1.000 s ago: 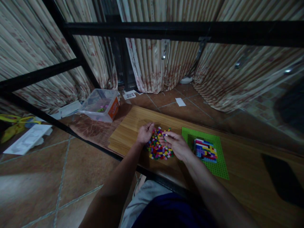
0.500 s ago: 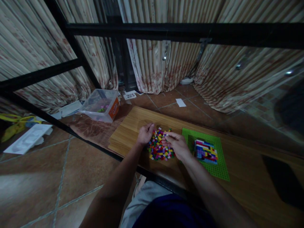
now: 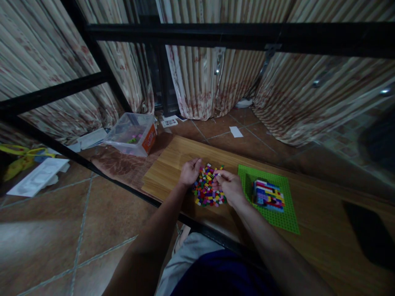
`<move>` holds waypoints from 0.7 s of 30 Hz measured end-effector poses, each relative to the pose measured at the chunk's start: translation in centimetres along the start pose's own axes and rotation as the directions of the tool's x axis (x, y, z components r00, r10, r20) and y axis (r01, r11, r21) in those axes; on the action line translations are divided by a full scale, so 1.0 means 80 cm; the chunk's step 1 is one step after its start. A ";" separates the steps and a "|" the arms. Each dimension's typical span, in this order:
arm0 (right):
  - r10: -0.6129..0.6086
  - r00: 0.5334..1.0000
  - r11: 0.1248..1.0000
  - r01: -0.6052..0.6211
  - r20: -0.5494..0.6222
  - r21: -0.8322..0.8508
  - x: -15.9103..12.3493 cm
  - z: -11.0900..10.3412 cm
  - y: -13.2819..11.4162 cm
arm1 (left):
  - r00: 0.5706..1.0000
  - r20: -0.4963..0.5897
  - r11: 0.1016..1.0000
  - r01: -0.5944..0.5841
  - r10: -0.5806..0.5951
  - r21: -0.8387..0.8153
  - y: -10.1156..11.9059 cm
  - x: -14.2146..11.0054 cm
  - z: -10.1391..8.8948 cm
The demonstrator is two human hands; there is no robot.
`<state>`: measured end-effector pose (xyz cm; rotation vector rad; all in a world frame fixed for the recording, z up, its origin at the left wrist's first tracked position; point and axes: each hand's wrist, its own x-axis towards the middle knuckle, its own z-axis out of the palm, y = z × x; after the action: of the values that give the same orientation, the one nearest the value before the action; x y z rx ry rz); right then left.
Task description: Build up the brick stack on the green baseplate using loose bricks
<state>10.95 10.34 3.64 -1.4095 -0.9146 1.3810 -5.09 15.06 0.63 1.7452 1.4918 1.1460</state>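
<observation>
A loose pile of small, many-coloured toy bricks (image 3: 207,190) lies on the wooden board between my hands. At the pile's left edge is my left hand (image 3: 189,172), its fingers curled inward; whether anything is inside them is hidden. My right hand (image 3: 228,185) hovers over the right side of the pile, thumb and forefinger pinching a small white brick (image 3: 219,174). To the right, a green baseplate (image 3: 291,205) carries a block of stacked bricks (image 3: 268,195) in blue, white, yellow, red and other colours.
A clear plastic box (image 3: 123,135) with an orange label holds some pieces at the back left. The wooden board (image 3: 166,164) runs rightward to a dark flat object (image 3: 367,234). A black metal bar (image 3: 203,236) borders its near edge. White packaging (image 3: 38,176) lies on the floor.
The whole view has shifted slightly. My right hand still pinches the white brick over the pile, and my left hand stays at the pile's left edge.
</observation>
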 end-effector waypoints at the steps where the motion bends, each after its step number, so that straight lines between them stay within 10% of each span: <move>1: 0.003 1.000 1.000 -0.003 -0.005 -0.003 0.001 0.000 0.001 | 1.000 0.000 1.000 -0.001 0.001 0.004 0.000 0.000 0.000; 14: -0.047 0.989 0.966 0.080 0.137 -0.246 0.008 -0.005 0.008 | 1.000 0.019 1.000 -0.002 0.002 0.017 0.000 -0.001 -0.001; 21: -0.307 0.917 0.644 0.398 0.256 -0.653 0.008 -0.007 -0.012 | 0.998 0.034 0.998 0.046 -0.045 -0.041 0.005 -0.001 -0.003</move>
<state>11.67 11.16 4.30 -1.5613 -1.8306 0.8356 -5.11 14.86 1.08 1.6860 1.4697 1.1122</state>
